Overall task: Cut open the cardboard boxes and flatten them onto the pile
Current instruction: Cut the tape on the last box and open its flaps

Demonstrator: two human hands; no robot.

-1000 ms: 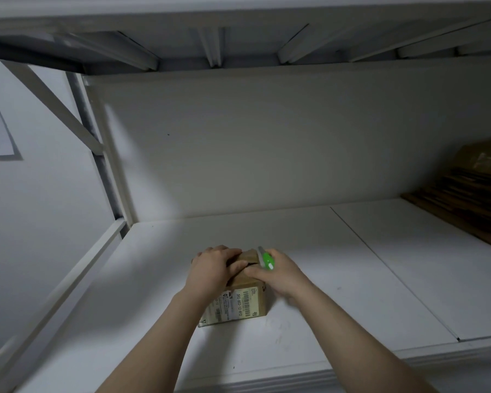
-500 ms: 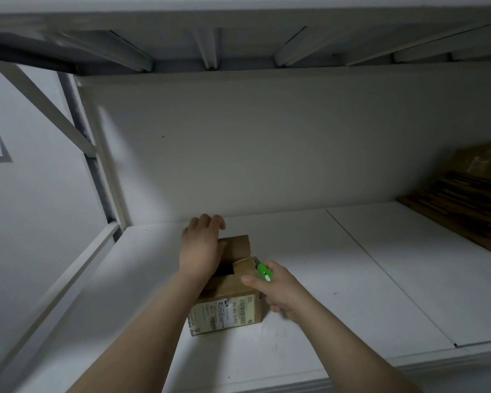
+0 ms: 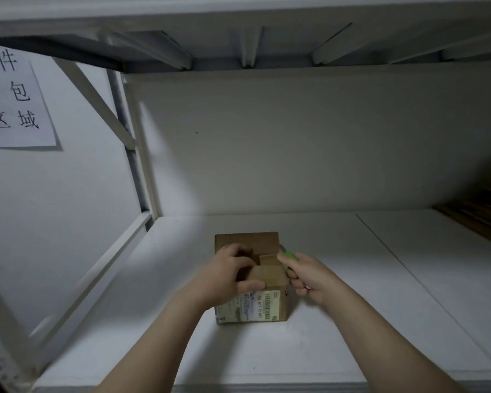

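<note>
A small brown cardboard box (image 3: 267, 306) with a white barcode label stands on the white shelf (image 3: 352, 321), its top flaps open and the far flap upright. My left hand (image 3: 227, 275) grips the box's near-left top edge, fingers curled into the opening and thumb on the near flap. My right hand (image 3: 309, 276) is at the box's right side and holds a green box cutter (image 3: 289, 255), whose tip points up beside the right flap. The blade itself is too small to make out.
A pile of flattened cardboard (image 3: 482, 217) lies at the far right of the shelf in shadow. A white back panel closes the rear, shelf beams run overhead, and a diagonal brace and upright post (image 3: 138, 177) stand at left. A paper sign (image 3: 14, 100) hangs on the left wall.
My left hand came back from the far flap to the near-left edge and curled into the opening. The view swung left, so the pile sits nearer the frame's right edge.
</note>
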